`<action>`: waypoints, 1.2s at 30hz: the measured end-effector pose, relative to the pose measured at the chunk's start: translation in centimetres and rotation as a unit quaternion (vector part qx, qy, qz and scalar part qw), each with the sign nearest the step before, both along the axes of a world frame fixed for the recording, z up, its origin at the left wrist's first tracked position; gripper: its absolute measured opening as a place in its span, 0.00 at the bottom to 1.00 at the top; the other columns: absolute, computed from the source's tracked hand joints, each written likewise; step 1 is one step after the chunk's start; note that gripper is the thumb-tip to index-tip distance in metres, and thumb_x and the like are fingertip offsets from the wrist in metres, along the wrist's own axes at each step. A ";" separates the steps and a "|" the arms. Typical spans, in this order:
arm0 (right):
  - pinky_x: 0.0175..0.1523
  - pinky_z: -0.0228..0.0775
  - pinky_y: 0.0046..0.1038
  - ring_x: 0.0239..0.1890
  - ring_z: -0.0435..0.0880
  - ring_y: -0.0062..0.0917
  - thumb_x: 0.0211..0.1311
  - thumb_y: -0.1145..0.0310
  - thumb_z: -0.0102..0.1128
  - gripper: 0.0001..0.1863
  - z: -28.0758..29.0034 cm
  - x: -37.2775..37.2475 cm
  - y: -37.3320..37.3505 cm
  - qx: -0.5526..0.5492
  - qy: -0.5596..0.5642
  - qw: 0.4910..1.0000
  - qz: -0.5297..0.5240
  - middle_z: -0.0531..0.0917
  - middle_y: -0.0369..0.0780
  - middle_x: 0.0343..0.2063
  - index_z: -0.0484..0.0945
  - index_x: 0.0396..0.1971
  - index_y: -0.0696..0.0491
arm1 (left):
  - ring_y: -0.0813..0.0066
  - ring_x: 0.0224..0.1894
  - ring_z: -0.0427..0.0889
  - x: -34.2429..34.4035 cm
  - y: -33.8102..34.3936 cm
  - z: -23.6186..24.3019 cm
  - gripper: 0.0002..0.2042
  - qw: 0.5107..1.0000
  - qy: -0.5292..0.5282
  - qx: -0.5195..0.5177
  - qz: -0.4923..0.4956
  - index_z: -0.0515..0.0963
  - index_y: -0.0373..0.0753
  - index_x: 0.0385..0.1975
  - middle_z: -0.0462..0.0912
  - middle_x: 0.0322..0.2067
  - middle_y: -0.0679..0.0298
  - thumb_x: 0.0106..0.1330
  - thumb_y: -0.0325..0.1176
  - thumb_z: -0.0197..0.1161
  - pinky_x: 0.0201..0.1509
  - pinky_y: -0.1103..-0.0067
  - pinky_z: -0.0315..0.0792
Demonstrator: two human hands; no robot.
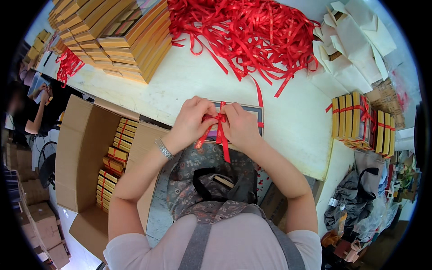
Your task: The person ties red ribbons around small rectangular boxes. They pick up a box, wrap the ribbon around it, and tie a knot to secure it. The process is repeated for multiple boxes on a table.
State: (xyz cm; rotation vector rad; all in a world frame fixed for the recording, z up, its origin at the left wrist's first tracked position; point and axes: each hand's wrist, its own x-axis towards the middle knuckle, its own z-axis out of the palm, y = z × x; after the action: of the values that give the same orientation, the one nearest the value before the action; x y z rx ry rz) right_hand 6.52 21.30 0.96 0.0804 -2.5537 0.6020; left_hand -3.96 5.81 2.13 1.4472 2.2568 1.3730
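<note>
At the near edge of the white table lies a flat box (252, 108) with a dark-framed top, partly hidden under my hands. A red ribbon (219, 135) runs around it, knotted in a small bow, with its loose ends hanging over the near side. My left hand (192, 120), a metal watch band on its wrist, pinches the ribbon just left of the knot. From the right, my right hand (242, 125) has thumb and fingers closed on the ribbon at the knot.
Stacked boxes (130, 40) rise at the back left. A heap of red ribbons (252, 36) lies beyond my hands, beside white paper bags (348, 49). Ribboned boxes (355, 117) stand at right. An open carton (76, 157) at left holds more ribboned boxes. Another person (33, 108) sits far left.
</note>
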 end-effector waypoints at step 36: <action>0.36 0.73 0.35 0.27 0.82 0.40 0.59 0.56 0.63 0.18 4.6 1.5 0.2 -0.139 -0.218 0.948 -0.187 0.82 0.45 0.22 0.81 0.28 0.58 | 0.53 0.48 0.71 4.3 2.6 -2.6 0.06 0.968 0.137 0.007 0.209 0.75 0.31 0.34 0.73 0.43 0.52 0.59 0.23 0.61 0.53 0.67 0.69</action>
State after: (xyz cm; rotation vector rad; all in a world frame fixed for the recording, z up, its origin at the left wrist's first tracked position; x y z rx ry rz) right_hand 8.06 21.46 5.59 -0.6925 -2.7527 0.8959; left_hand 0.36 8.37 -0.49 1.2805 2.8636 1.3573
